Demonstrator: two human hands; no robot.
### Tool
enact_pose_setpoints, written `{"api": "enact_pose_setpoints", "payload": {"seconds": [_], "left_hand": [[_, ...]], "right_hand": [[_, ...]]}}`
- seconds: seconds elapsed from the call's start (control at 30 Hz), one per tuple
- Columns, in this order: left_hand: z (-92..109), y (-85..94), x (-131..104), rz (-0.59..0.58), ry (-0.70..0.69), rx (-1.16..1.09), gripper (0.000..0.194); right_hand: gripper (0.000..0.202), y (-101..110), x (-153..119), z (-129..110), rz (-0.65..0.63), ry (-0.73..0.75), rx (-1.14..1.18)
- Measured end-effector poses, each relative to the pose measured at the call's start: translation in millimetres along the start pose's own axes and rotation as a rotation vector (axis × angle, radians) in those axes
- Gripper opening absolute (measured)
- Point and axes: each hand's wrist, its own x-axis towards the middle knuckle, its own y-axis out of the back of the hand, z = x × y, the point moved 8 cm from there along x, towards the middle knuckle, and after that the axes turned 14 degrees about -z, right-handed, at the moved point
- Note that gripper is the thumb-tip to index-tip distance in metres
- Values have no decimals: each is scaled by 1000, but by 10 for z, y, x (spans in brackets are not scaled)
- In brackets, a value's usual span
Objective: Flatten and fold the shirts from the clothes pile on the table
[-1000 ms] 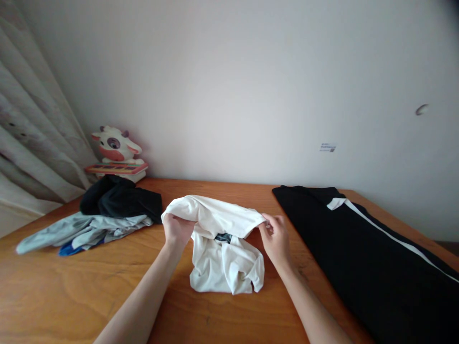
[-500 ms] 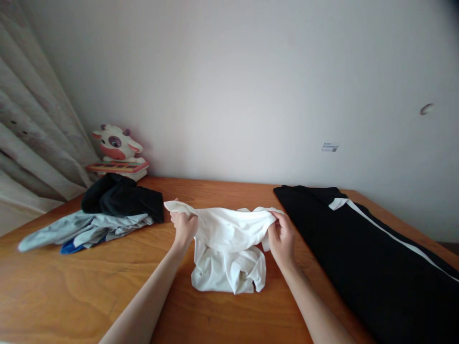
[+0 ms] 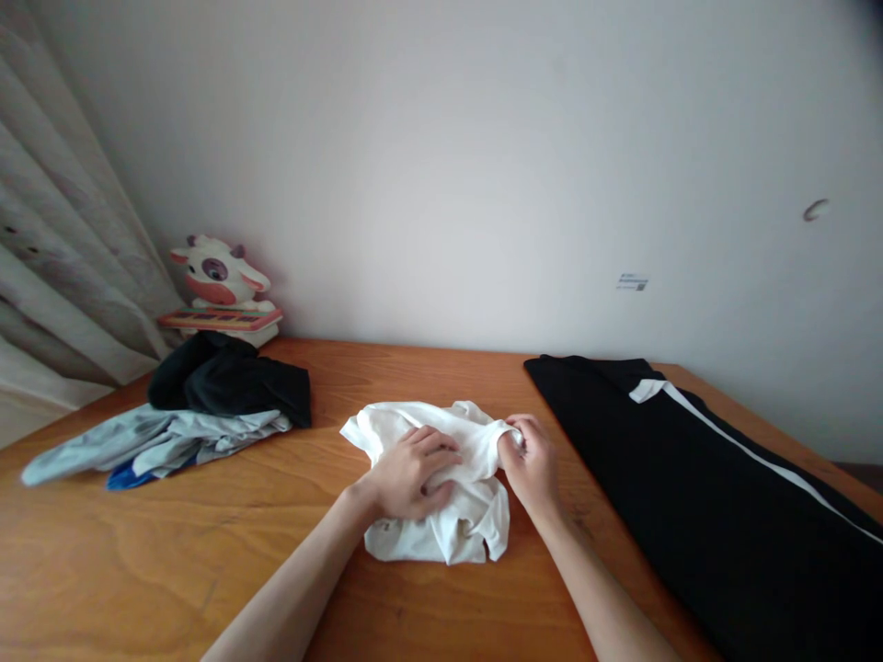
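A crumpled white cloth [image 3: 441, 538] lies in the middle of the wooden table, its folds bunched up. My left hand [image 3: 414, 473] is over the middle of the cloth, palm down with the fingers apart and slightly bent, touching it. At the cloth's right edge, my right hand [image 3: 531, 464] pinches the fabric between thumb and fingers. The cloth's far left corner rests loose, beyond my left hand.
Black trousers with a white stripe [image 3: 648, 496] lie along the right side of the wooden table [image 3: 227, 570]. Dark clothing [image 3: 241, 382] and grey clothing [image 3: 186, 441] are heaped at the left, before a cow-shaped toy [image 3: 221, 276]. A curtain [image 3: 62, 211] hangs at far left.
My left hand has let go of the cloth's upper left corner and moved right and down onto its middle. The raised part of the cloth has sunk; my right hand keeps its grip.
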Motion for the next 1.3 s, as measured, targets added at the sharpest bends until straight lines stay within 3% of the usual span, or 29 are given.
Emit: {"api": "enact_pose_setpoints", "payload": {"seconds": [0.13, 0.33, 0.47, 0.57, 0.7, 0.77, 0.87, 0.97, 1.07, 1.2, 1.3], "left_hand": [[-135, 121, -22, 156, 50, -132, 22], [-682, 496, -416, 728, 399, -274, 33], [-850, 678, -706, 1007, 494, -345, 40], [-969, 658, -792, 1081, 522, -573, 46], [-1100, 554, -797, 1118, 495, -814, 50], [-1187, 509, -820, 1167, 482, -908, 53], [-1335, 443, -875, 1236, 500, -1033, 53], [-1422, 400, -876, 1187, 539, -1063, 51], [-1413, 359, -796, 980, 603, -938, 47], [-1213, 298, -573, 601, 580, -455, 32], [-1071, 176, -448, 400, 576, -100, 51]], "right_hand": [[11, -35, -12, 89, -35, -79, -12], [31, -71, 7, 119, -115, -123, -68], [26, -165, 3, 25, -210, -28, -227], [18, -190, -9, 51, -223, -30, -343], [16, -71, -6, 271, -108, -124, -361], [20, -19, -11, 445, -59, -178, -328], [35, -63, -32, 723, -105, -259, -216], [44, -164, -63, 853, -205, -322, -147], [49, -200, -75, 799, -279, -372, -146], [37, -286, -74, 642, -493, -391, -98], [27, -343, -71, 570, -587, -365, 0]]}}
